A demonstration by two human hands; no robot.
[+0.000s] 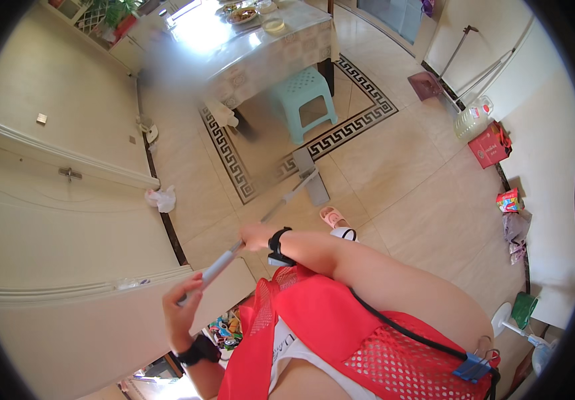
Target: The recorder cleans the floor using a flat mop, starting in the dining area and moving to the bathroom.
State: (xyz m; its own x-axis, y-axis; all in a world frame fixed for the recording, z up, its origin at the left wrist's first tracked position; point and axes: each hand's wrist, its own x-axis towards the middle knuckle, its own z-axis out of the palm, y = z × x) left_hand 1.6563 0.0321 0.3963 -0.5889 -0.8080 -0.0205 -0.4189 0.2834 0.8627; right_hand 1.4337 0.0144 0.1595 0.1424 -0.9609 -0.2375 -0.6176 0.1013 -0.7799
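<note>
A flat mop with a grey rectangular head point(316, 186) lies against the tiled floor, its head touching the patterned black border. My left hand point(183, 299) is wrapped around the grip end of its grey handle point(219, 266). Farther down, my right hand point(257, 236) closes on the thin metal pole point(278, 207). The pole slants from my left side toward the head, ahead of me. Both wrists wear black straps. Just behind the mop head, a foot in a pink slipper point(333, 216) shows.
Ahead, a turquoise plastic stool point(305, 102) stands beneath a cloth-covered table point(277, 55) with dishes. Along the right wall are a dustpan point(425, 86), a large jug point(472, 120), a red box point(489, 145) and bags. A white plastic bag point(161, 199) sits by the left door.
</note>
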